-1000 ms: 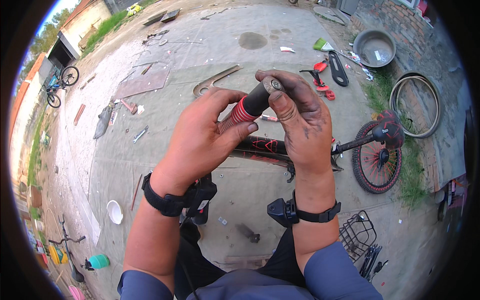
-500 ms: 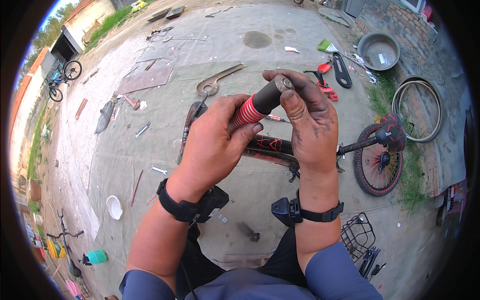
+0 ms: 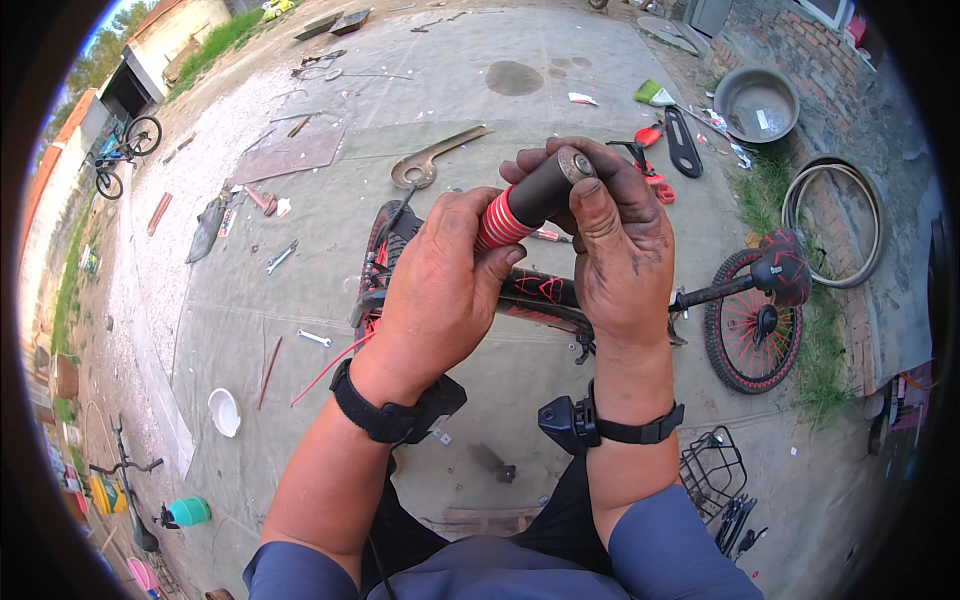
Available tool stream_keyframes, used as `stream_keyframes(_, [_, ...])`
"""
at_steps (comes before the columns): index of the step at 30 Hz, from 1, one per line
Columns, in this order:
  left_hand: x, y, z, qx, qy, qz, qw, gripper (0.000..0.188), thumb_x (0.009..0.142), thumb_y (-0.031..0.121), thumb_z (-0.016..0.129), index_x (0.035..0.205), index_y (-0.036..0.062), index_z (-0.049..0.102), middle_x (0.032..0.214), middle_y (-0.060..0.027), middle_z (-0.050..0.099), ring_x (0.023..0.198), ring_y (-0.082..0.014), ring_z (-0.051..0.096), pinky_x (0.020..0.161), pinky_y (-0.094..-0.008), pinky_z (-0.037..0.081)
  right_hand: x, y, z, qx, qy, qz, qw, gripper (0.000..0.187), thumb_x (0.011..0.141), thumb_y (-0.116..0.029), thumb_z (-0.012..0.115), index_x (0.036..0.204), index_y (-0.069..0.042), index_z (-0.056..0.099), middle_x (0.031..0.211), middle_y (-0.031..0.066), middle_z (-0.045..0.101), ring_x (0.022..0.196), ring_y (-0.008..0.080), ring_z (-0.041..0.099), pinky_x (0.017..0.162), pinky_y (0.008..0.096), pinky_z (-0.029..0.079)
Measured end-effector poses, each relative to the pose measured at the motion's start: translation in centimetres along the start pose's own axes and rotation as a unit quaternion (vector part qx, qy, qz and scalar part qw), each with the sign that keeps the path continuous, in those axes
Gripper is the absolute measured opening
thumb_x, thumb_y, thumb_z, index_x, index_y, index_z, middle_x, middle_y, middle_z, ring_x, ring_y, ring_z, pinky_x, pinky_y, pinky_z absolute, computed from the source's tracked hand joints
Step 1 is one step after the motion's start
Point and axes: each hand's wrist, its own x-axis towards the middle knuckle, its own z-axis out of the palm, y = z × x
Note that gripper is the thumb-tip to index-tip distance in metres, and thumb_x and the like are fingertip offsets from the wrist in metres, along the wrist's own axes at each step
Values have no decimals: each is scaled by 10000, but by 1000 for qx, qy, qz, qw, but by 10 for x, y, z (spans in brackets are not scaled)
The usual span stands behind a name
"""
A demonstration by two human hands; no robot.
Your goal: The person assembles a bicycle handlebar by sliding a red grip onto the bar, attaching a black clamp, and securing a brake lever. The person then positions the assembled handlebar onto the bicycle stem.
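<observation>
Both of my hands hold a bicycle shock absorber (image 3: 545,198) above a bike frame. It has a black sleeve, red coils and a round metal end, and it tilts up to the right. My left hand (image 3: 437,265) wraps round the red coil end, hiding its lower part. With curled fingers and thumb, my right hand (image 3: 622,235) grips the sleeve near the metal end. Beneath them lies the black and red bike frame (image 3: 540,287), partly covered by my hands. Its spoked wheel (image 3: 757,320) and black saddle (image 3: 782,267) show at the right.
A ring-ended metal lever (image 3: 432,160) lies beyond my hands. Wrenches (image 3: 314,338) and a white bowl (image 3: 225,412) rest on the left ground sheet. At right are a metal basin (image 3: 757,103), a tyre (image 3: 835,220) and a black wire basket (image 3: 714,468).
My left hand has shifted slightly right, and the right hand's fingers have curled further round the sleeve. More of the bike's left end shows beside my left hand.
</observation>
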Motion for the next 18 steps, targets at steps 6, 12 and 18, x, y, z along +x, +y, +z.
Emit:
stream_keyframes(6, [0, 0, 0, -8, -10, -12, 1000, 450, 936, 85, 720, 1334, 13, 523, 1156, -215, 617, 1039, -433, 642, 870, -485, 523, -1, 0, -1, 4, 2, 2, 1000, 457, 1064, -299, 644, 1346, 57, 595, 1217, 224, 713, 1142, 359, 722, 1004, 460, 595])
stream_keyframes(12, [0, 2, -1, -9, -11, -12, 1000, 449, 947, 110, 719, 1337, 9, 522, 1161, -217, 620, 1048, -434, 644, 880, -484, 525, -1, 0, -1, 11, 0, 0, 1000, 441, 1068, -282, 638, 1348, 57, 596, 1224, 224, 712, 1148, 354, 720, 1008, 460, 594])
stream_keyframes(18, [-2, 0, 1, -12, -1, -13, 1000, 488, 941, 112, 726, 1367, 4, 514, 1196, -223, 623, 1085, -436, 644, 904, -477, 525, -3, 0, 4, 57, 25, 15, 998, 327, 1055, -187, 669, 1297, 32, 643, 1143, 120, 741, 1070, 189, 696, 987, 349, 555])
